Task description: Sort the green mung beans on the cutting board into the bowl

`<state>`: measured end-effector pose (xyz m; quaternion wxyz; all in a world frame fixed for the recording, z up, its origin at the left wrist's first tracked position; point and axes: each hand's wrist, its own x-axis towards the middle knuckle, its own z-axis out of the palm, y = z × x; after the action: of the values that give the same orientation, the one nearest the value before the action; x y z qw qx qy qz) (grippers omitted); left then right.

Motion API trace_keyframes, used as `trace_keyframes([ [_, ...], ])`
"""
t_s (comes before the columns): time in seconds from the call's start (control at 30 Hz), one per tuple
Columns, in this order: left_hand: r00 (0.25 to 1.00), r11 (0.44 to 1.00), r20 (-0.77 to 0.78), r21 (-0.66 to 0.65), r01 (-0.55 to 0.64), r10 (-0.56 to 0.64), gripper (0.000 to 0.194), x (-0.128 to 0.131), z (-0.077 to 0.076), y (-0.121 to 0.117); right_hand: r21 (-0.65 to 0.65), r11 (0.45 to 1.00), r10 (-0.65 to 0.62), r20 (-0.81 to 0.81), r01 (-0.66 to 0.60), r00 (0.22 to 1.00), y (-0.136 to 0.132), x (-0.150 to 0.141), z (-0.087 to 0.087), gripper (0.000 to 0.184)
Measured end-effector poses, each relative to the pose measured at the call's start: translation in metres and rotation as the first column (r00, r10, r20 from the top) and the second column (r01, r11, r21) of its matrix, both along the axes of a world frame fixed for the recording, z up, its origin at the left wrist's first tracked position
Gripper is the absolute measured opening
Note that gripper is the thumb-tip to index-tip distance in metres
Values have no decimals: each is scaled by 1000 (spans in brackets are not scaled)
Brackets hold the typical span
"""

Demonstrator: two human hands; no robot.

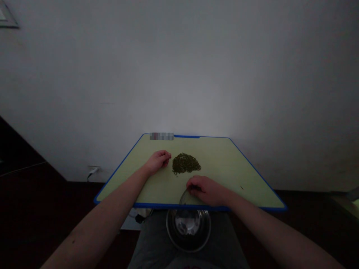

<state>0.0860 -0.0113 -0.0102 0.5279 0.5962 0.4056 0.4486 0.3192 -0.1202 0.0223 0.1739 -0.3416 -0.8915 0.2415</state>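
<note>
The heap of little green-brown bits (186, 163) sits in the middle of the bench (221, 158), between my two hands, so I think both can get to it with no big stretch. My left hand (158, 162) is just to the left of the heap. Its fingers are curled in close together, with the tips by the heap, but I can't tell if they pinch anything. My right hand (206, 189) is low by the near edge, a bit to the right. Its fingers are bent in over a see-through round thing (183, 198); they may be holding its rim, but it's too dark to tell. The shiny metal bowl (206, 229) is on my lap (153, 239), just past the near edge. I guess that spot makes it easy to reach. One small dark bit (241, 187) lies off to the right, well apart from the heap.
</note>
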Motion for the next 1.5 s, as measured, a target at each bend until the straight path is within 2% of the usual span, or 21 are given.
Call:
trace_keyframes([
  [0.23, 1000, 1000, 12, -7, 4, -4, 27, 0, 0, 0, -48, 996, -75, -8, 74, 997, -11, 10, 1, 16],
  [0.7, 1000, 1000, 14, -3, 4, -4, 26, -1, -5, 3, -98, 985, -144, -1, 143, 990, -22, 28, -1, 17],
  [0.83, 1000, 1000, 6, -15, -9, 9, 27, -1, -3, 2, -104, 979, -176, -19, 173, 984, -18, 35, -4, 15],
  [0.93, 1000, 1000, -2, -9, -12, 12, 27, -1, -3, 2, -65, 967, -249, -45, 246, 967, -6, 37, -9, 14],
  [1.07, 1000, 1000, -10, -3, -15, 15, 27, -1, -3, 2, -14, 940, -342, -84, 342, 936, 16, 28, -14, 18],
  [1.17, 1000, 1000, -10, -2, -16, 16, 27, -1, -3, 2, 62, 931, -354, -78, 359, 932, 31, 16, -16, 19],
  [1.33, 1000, 1000, 8, -4, -15, 15, 27, 0, -3, 2, 127, 935, -326, -65, 332, 943, 45, -7, -14, 18],
  [1.5, 1000, 1000, -3, -2, -9, 9, 27, -1, -4, 2, 153, 951, -262, -69, 270, 963, 47, -21, -15, 18],
])
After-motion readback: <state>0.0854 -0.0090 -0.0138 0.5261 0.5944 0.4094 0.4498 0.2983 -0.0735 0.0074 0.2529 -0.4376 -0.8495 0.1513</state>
